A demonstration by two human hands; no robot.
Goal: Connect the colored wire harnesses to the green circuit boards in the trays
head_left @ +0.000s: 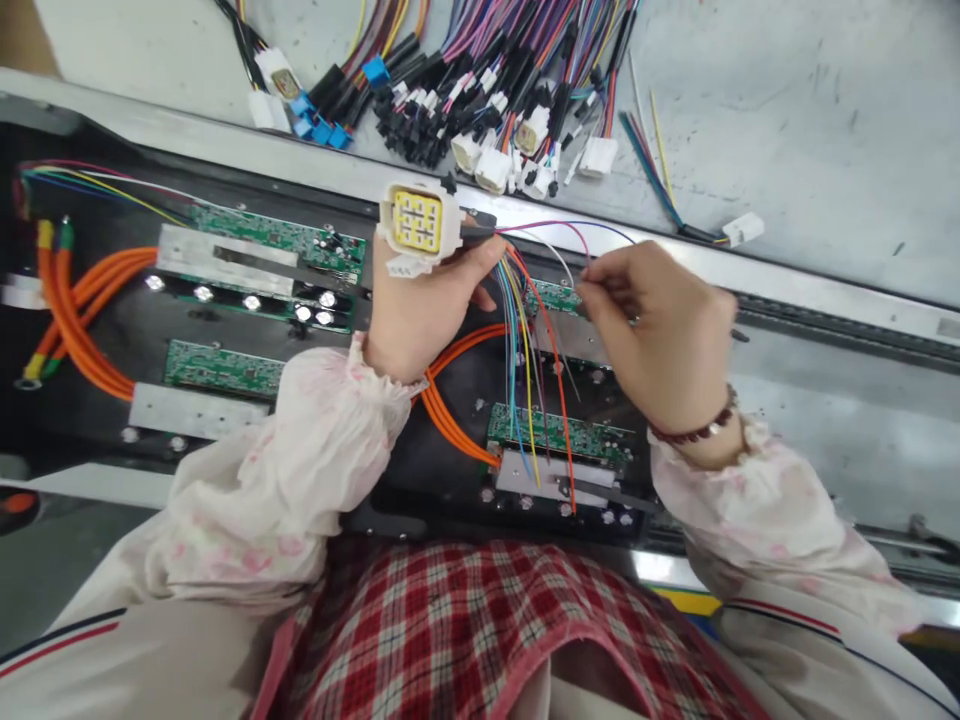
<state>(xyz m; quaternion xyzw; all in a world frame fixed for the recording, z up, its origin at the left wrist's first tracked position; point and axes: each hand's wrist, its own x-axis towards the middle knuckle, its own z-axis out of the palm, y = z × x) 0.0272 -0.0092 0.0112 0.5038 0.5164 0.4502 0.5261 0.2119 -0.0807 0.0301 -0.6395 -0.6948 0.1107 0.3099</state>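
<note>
My left hand [427, 305] is closed around the sleeved neck of a wiring harness, just behind its white connector [418, 222] with a yellow face. Loose coloured wires [531, 350] fan out from the harness and hang down over a green circuit board [562, 432]. My right hand [660, 330] pinches a thin wire of this harness between thumb and forefinger; pink, white and blue wires run toward those fingertips. Which of them is gripped I cannot tell for sure.
Harnesses with white and blue plugs [480, 110] are heaped on the grey surface beyond the rail. One separate small harness [742, 229] lies to their right. The black housing below holds circuit boards [277, 240], metal blocks [225, 260] and thick orange cables [75, 330].
</note>
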